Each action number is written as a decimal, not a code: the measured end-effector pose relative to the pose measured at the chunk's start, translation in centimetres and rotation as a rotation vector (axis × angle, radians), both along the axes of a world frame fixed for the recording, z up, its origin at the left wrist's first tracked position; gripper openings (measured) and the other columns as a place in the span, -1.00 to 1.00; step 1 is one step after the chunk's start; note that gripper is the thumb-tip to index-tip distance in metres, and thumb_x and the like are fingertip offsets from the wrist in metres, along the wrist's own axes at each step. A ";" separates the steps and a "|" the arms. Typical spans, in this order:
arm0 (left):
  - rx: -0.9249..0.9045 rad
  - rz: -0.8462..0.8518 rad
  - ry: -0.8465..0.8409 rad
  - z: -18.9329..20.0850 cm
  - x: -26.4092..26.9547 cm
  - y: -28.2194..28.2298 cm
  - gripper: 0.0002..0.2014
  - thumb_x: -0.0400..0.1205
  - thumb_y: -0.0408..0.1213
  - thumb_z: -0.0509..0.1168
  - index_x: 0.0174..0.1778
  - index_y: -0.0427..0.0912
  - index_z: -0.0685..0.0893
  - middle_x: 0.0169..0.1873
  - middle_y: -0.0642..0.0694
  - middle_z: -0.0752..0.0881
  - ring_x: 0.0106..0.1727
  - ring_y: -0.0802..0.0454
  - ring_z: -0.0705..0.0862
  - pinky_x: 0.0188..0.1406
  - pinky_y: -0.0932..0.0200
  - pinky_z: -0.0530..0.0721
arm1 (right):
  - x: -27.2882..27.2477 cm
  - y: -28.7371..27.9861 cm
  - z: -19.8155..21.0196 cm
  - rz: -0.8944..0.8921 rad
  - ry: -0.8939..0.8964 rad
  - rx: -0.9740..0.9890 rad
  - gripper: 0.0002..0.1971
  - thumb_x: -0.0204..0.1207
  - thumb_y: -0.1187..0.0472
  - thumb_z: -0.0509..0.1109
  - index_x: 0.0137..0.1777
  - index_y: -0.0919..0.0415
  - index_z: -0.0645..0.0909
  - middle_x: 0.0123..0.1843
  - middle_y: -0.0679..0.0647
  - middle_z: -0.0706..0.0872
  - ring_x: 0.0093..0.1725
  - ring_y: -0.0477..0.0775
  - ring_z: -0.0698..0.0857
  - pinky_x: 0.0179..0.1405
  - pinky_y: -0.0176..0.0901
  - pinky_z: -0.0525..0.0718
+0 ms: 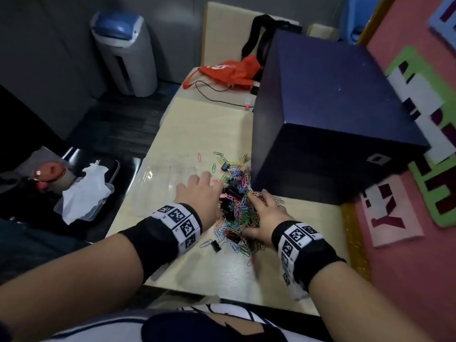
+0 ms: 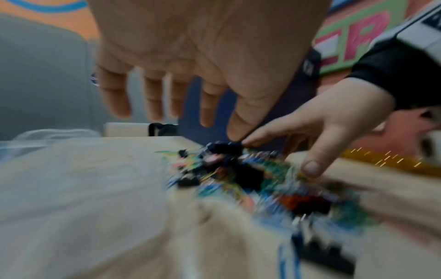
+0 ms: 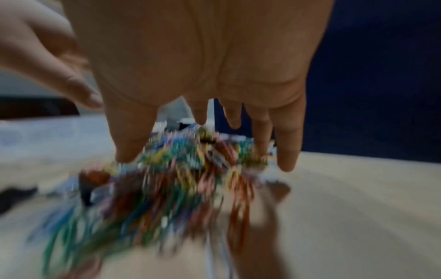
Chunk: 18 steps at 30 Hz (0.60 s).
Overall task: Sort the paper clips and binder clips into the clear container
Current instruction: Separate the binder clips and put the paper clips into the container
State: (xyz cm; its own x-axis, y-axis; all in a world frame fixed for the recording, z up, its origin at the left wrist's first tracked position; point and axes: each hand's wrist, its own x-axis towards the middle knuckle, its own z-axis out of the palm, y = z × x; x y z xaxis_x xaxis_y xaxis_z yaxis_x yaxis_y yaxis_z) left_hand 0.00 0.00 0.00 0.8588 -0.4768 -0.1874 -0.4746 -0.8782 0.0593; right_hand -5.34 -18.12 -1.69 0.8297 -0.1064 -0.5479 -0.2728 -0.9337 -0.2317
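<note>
A heap of coloured paper clips mixed with black binder clips lies on the pale table. My left hand presses its left side with straight fingers, and my right hand lies spread on its right side. Neither hand grips anything. The clear container sits flat just left of the heap, beyond my left hand. One loose binder clip lies at the near edge. In the blurred wrist views, my left hand hangs open over the heap. My right hand touches the clips with its fingertips.
A large dark blue box stands close on the right of the heap. An orange bag and a black cable lie at the far end. A chair with a tissue-filled tub is on the left. A pink decorated board runs along the right.
</note>
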 end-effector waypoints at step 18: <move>0.063 -0.147 0.004 -1.7 3.9 2.1 -0.54 0.57 -0.27 0.18 0.43 -0.07 0.38 0.58 -0.20 0.19 0.51 -0.24 0.26 0.37 -0.25 0.38 | 0.8 -0.7 -0.9 -0.337 -0.248 0.041 -0.65 0.59 0.12 0.36 0.37 0.03 0.52 0.38 0.07 0.52 0.30 0.10 0.59 0.31 -0.16 0.49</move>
State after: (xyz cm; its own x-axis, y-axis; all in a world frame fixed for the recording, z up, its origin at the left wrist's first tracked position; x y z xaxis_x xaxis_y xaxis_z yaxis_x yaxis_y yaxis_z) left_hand 3.94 2.11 -1.68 0.7801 -0.5843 -0.2238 -0.5979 -0.8015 0.0085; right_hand -4.52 -18.83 -2.55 0.8596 -0.3763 -0.3456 -0.4924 -0.7907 -0.3639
